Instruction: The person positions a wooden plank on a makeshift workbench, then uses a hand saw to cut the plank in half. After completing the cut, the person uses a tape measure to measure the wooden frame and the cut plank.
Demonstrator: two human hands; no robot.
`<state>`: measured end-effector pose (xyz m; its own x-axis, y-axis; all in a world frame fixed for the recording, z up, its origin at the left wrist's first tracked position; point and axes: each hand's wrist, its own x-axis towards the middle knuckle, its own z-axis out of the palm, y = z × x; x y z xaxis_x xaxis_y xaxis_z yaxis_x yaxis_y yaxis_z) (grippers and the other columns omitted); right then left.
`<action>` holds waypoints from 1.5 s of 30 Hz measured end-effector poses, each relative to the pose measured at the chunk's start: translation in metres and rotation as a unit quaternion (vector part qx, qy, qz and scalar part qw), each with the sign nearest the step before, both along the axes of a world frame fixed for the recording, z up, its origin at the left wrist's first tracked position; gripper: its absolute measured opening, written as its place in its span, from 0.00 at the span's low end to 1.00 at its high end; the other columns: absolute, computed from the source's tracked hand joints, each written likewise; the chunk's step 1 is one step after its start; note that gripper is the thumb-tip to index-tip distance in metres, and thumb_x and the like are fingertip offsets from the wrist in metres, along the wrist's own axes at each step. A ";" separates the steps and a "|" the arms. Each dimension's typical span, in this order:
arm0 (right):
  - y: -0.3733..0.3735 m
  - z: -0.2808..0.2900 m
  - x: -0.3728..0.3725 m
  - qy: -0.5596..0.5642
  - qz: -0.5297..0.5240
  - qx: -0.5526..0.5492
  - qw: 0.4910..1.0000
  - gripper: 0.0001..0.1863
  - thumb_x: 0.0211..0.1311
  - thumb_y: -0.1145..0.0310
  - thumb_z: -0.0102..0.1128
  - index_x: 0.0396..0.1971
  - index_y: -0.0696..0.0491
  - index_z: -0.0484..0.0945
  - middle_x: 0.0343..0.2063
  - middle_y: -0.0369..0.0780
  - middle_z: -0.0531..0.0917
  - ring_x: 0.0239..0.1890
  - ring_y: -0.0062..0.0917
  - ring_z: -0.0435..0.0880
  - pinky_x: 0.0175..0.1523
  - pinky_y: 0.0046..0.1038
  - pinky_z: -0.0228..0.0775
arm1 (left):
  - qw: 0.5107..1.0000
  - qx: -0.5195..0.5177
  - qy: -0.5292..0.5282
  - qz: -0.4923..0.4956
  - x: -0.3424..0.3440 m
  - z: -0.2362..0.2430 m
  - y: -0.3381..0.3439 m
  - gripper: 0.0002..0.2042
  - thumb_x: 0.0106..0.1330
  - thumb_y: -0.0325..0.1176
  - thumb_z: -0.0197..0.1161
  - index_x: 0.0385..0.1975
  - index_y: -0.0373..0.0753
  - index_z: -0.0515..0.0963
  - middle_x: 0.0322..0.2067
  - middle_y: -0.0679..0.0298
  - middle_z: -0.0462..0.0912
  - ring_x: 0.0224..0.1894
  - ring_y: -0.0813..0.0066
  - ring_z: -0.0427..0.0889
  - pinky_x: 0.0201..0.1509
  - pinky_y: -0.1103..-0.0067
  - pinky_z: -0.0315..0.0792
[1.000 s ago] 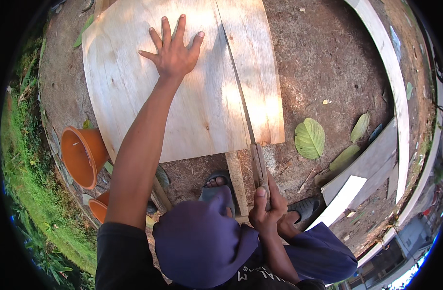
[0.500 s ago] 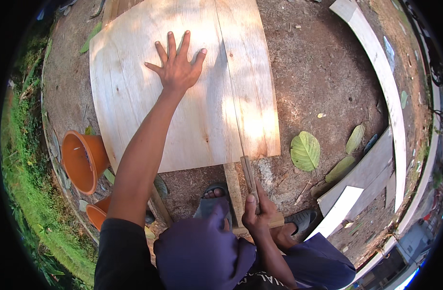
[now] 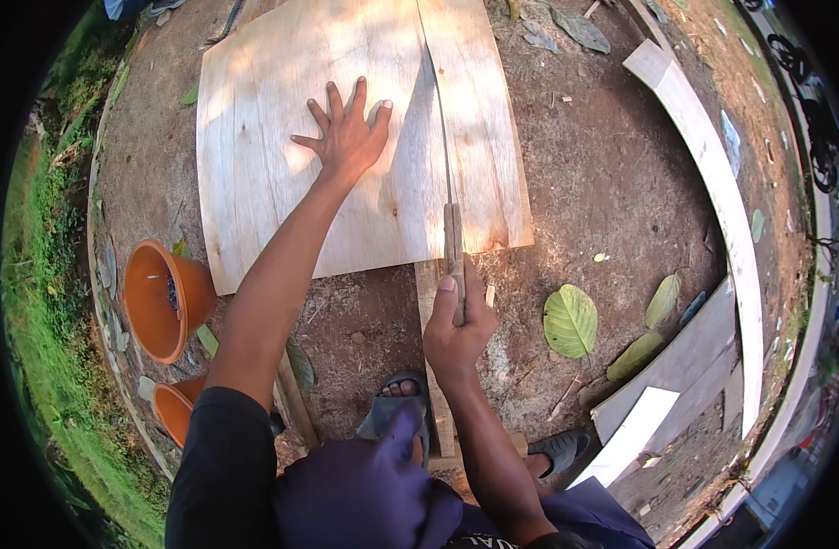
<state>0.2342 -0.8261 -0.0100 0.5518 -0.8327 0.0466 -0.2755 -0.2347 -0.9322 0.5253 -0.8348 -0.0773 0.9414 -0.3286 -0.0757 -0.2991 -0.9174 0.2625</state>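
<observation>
A pale plywood sheet rests over wooden battens, a long line running down its right part. My left hand lies flat on the sheet, left of that line, fingers spread. My right hand grips the wooden handle of a saw at the sheet's near edge. The blade is in line with the cut and is mostly hard to make out.
Two orange buckets stand at left, beside grass. Pale board strips and grey offcuts lie at right among large leaves. My sandalled feet are below the sheet. Two-wheeled vehicles show at the far right.
My right hand and the saw have moved forward, the handle now up at the sheet's edge. My left hand stays spread on the plywood; the view has shifted slightly.
</observation>
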 end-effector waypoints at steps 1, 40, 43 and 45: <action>-0.001 0.001 0.000 0.004 0.005 -0.007 1.000 0.23 0.71 0.69 0.57 0.61 0.66 0.74 0.22 0.40 0.83 0.20 0.18 0.77 0.26 0.25 0.71 | 0.999 0.000 -0.032 -0.020 -0.006 -0.006 0.006 0.38 0.69 0.68 0.46 0.77 0.60 0.55 0.78 0.51 0.43 0.79 0.37 0.36 0.67 0.25 0.29; -0.032 0.023 0.019 0.087 0.007 0.080 0.993 0.22 0.69 0.69 0.59 0.57 0.66 0.77 0.22 0.47 0.85 0.22 0.23 0.81 0.29 0.28 0.72 | 0.996 0.051 -0.038 -0.058 -0.014 -0.018 0.021 0.44 0.63 0.77 0.45 0.78 0.66 0.48 0.79 0.55 0.37 0.79 0.41 0.30 0.69 0.27 0.24; 0.007 0.048 -0.062 0.092 0.028 0.040 0.995 0.21 0.71 0.69 0.54 0.58 0.66 0.77 0.38 0.47 0.89 0.34 0.19 0.84 0.40 0.22 0.74 | 0.996 0.052 -0.050 -0.054 -0.009 -0.020 0.026 0.44 0.63 0.78 0.45 0.78 0.66 0.49 0.79 0.55 0.37 0.79 0.41 0.31 0.68 0.27 0.24; 0.014 0.071 -0.069 0.109 0.007 0.079 0.991 0.21 0.71 0.70 0.53 0.58 0.65 0.78 0.39 0.47 0.89 0.35 0.19 0.85 0.41 0.22 0.74 | 0.995 0.046 -0.072 -0.055 -0.009 -0.022 0.029 0.44 0.63 0.77 0.47 0.77 0.65 0.51 0.79 0.55 0.39 0.79 0.40 0.32 0.68 0.26 0.26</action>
<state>0.1654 -0.8120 0.0608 0.5457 -0.8126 -0.2046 -0.4713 -0.0957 -0.8768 0.5165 -0.8063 -0.0996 0.9034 -0.4283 0.0227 -0.4275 -0.8951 0.1268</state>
